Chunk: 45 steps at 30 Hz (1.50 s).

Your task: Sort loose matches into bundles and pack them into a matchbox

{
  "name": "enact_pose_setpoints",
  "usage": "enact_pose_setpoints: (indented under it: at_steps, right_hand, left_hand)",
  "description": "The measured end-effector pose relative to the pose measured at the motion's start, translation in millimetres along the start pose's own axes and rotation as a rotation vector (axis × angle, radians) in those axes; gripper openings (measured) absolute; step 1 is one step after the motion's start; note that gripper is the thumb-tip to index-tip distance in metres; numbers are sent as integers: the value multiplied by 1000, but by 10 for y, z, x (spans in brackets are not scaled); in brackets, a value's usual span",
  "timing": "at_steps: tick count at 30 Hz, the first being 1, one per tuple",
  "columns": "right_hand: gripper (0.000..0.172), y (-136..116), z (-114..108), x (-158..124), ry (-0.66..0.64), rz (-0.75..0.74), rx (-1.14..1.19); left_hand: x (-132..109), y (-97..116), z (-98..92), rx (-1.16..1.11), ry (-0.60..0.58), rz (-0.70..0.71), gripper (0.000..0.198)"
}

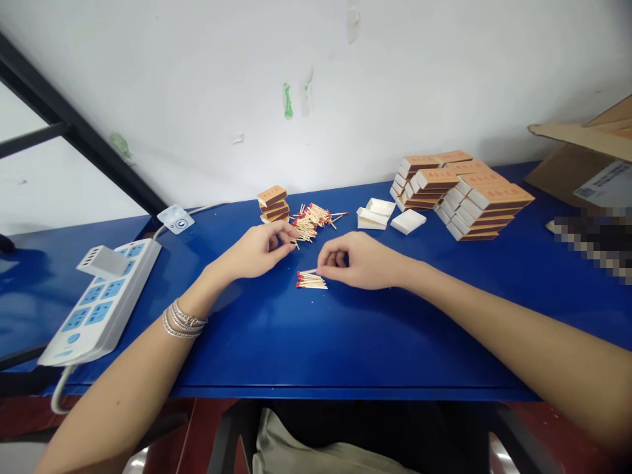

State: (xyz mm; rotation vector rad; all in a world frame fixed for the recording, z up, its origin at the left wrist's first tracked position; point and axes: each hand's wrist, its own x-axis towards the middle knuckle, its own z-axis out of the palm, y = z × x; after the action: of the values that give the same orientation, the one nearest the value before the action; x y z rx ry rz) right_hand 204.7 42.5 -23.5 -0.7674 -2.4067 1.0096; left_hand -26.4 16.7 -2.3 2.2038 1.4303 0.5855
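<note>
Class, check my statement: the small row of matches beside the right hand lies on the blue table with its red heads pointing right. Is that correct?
Not quite: the red heads point left, as the head view shows. The small row of matches does lie on the blue table beside the right hand.

It seemed to be a plain workroom, more workshop than home, though that was not certain. A blue tabletop point(370, 349) stood against a scuffed white wall point(197, 85) at twelve o'clock; stacked matchboxes point(486, 197) and an open cardboard box point(567, 164) sat between two and three, a power strip point(105, 297) near nine and a black frame point(89, 146) at ten.
</note>
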Motion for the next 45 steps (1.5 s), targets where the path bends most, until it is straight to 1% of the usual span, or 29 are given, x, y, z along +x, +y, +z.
enact_pose_setpoints:
  at_steps: [1, 2, 3, 6, 8, 12, 14, 16, 19, 21, 23, 25, 28, 32, 35, 38, 41, 43, 45]
  right_hand:
    - [14, -2, 19, -4, -43, -15, -2]
    - [15, 0, 36, -5, -53, -19, -3]
    - [17, 4, 50, -2, -25, -10, 0]
    - [19, 33, 74, 20, 160, 45, 29]
    - [16, 53, 84, 34, 218, 47, 42]
    - [10, 59, 102, 46, 204, 24, 16]
    - [8, 51, 100, 49, 204, 42, -13]
    - [7, 44, 82, 51, 192, 81, -40]
    - [6, 40, 34, 41, 141, 126, -61]
    - [7, 35, 2, 27, 53, 108, -61]
    - [8, 26, -21, 12, -45, 71, -66]
    - [8, 18, -30, 3, -80, 57, -74]
    - [9, 22, -22, 7, -21, 80, -79]
    - [6, 49, 25, 22, 91, 72, -87]
    - [10, 66, 80, 36, 210, 66, -65]
    - [17, 69, 136, 55, 295, 49, -44]
    - [10, 62, 163, 71, 307, 40, -70]
    - [7, 56, 158, 73, 295, 70, -97]
    - [5, 48, 142, 66, 267, 113, -106]
  left_hand:
    - [3, 4, 16, -36, -3, 6, 25]
    - [5, 15, 35, -69, -10, 11, 25]
    - [4, 32, 56, -102, -16, 17, 25]
    - [-6, 92, 127, -186, -41, 38, 26]
    - [-16, 126, 172, -222, -45, 56, 28]
    - [-23, 155, 230, -214, 3, 66, 29]
    - [-15, 141, 231, -173, 33, 77, 29]
    - [-1, 100, 208, -108, 98, 79, 26]
    - [22, 0, 135, 77, 206, 37, 21]
    - [35, -69, 83, 220, 220, 21, 18]
    - [46, -126, 54, 314, 206, 30, 15]
    - [55, -167, 54, 347, 184, 38, 12]
    - [66, -204, 85, 346, 155, 31, 9]
    - [61, -188, 100, 356, 159, 53, 8]
    - [33, -82, 99, 353, 162, 122, 8]
    - [-3, 76, 134, 348, 121, 214, 9]
    - [-25, 178, 191, 338, 76, 255, 10]
    - [-29, 174, 212, 348, 57, 240, 12]
    - [-24, 119, 213, 378, 44, 200, 15]
